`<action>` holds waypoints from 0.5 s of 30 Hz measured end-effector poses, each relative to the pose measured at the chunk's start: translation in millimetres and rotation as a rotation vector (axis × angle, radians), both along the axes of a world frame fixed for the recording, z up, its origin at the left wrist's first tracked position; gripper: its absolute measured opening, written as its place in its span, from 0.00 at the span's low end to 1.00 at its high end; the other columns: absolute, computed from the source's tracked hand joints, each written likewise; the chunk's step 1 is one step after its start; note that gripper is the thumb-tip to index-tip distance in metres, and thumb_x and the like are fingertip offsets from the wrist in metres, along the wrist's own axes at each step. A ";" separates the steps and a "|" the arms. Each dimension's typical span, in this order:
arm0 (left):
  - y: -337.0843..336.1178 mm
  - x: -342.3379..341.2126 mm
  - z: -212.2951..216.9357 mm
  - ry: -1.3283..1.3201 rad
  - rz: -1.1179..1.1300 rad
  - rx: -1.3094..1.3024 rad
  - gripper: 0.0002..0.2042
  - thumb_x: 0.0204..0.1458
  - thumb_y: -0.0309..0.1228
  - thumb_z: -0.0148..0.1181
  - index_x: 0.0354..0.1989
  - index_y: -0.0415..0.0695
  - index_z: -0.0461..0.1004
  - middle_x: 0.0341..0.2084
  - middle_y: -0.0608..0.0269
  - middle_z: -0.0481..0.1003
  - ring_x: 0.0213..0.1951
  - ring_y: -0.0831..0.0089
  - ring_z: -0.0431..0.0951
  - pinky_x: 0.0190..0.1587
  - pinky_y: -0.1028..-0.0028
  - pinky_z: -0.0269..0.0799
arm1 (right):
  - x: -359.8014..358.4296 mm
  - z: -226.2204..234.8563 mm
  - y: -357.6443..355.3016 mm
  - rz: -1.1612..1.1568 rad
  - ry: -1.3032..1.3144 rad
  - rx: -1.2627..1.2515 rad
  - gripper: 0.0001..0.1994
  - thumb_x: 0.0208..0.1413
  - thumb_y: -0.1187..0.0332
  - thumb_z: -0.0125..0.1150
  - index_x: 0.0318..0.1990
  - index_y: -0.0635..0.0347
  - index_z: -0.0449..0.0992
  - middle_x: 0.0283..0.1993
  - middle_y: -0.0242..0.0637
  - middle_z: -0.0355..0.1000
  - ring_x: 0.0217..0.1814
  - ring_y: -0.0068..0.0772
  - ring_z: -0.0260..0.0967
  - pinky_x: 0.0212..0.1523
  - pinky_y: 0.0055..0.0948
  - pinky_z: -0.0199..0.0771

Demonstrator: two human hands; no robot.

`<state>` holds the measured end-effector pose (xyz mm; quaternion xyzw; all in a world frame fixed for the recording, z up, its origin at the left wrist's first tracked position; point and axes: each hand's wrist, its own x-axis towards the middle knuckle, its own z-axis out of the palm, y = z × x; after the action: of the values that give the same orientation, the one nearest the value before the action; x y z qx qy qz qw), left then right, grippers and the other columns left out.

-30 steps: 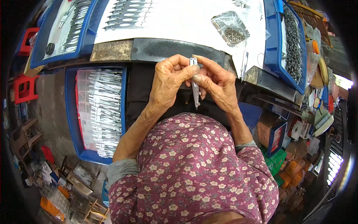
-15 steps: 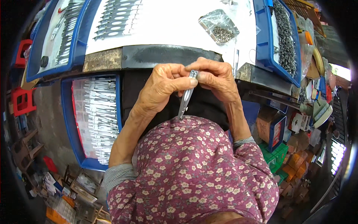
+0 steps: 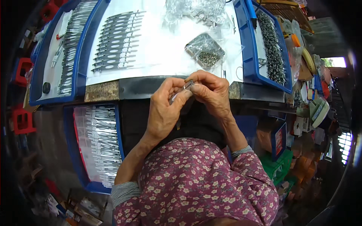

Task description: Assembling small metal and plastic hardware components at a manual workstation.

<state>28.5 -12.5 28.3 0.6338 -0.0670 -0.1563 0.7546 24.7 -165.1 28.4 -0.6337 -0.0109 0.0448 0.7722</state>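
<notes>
By near edge of surface (image 3: 147, 89): slim metal piece (image 3: 174, 98), pinched by curled left hand (image 3: 164, 107) and, at far end, by right hand (image 3: 213, 95), both closed. Could slip and drop if pinched too loosely.

Between my fingers (image 3: 205, 77) I pinch a metal piece (image 3: 174, 98) with a dull grey sheen. My flowered top (image 3: 196, 184) is soft matt cloth. The worktop (image 3: 102, 91) shows rough, worn wood along its front, beside a smooth, faintly glossy dark strip (image 3: 145, 83). The blue tray (image 3: 78, 84) is smooth plastic; the clear bag (image 3: 196, 10), shiny, crinkled plastic.
</notes>
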 end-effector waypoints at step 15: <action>-7.5 -2.2 -7.2 -0.487 0.055 0.248 0.06 0.49 0.20 0.52 0.35 0.34 0.65 0.26 0.47 0.70 0.28 0.55 0.74 0.28 0.68 0.69 | 146.3 1.0 -58.8 -0.122 -0.572 -1.225 0.08 0.49 0.74 0.54 0.36 0.67 0.74 0.28 0.38 0.71 0.25 0.29 0.66 0.27 0.25 0.68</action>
<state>26.3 -20.0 21.0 0.7418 -0.2095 0.0140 0.6369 171.0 -223.9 29.4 -0.9433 -0.1514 -0.1701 0.2415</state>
